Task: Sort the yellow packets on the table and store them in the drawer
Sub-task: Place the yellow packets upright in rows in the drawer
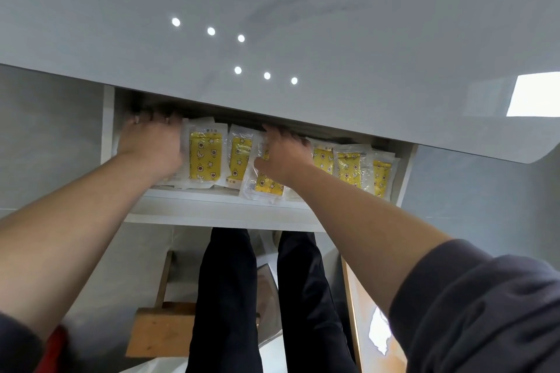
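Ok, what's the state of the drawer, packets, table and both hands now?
drawer: pulled open.
yellow packets: in the drawer, in a row.
tilted packet: askew over the drawer's front edge.
left hand: on the leftmost packets; fingers shadowed, grip unclear.
right hand: fingers flat on the tilted packet.
table: visible part holds no packets.

The yellow packets (204,157), star-printed in clear wrappers, lie overlapping in a row across the open white drawer (212,206); one middle packet (266,186) overhangs its front edge.

Glossy grey table (272,9), clear-plastic yellow packets (204,157), matt white drawer (212,206).
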A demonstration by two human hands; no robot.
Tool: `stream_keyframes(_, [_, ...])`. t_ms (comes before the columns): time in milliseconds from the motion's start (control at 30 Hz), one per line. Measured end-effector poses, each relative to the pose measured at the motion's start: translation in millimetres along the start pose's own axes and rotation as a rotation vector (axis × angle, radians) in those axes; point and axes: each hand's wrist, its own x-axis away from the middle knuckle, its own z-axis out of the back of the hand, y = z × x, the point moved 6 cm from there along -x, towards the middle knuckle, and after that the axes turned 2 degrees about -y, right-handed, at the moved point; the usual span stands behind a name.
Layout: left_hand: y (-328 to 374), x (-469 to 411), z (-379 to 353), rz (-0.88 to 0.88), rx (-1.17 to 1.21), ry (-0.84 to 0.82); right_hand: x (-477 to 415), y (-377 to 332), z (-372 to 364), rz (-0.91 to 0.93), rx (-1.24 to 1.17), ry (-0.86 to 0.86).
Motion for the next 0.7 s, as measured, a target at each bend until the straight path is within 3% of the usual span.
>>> stream_keyframes(167, [24.8, -6.8, -1.9, -0.206, 0.099, -0.062, -16.2, -29.1, -4.2, 0.087, -0.039, -0.098])
stream_keyframes(300, [29.7, -4.0, 1.5, -0.291, 0.127, -0.007, -22.5, -42.5, -11.5, 0.148, -0.05, -0.098])
stream_keyframes(700, [5.0, -14.5, -7.8, -0.259, 0.163, 0.074, -28.0, -70.5, -4.7, 0.286, -0.097, 0.017])
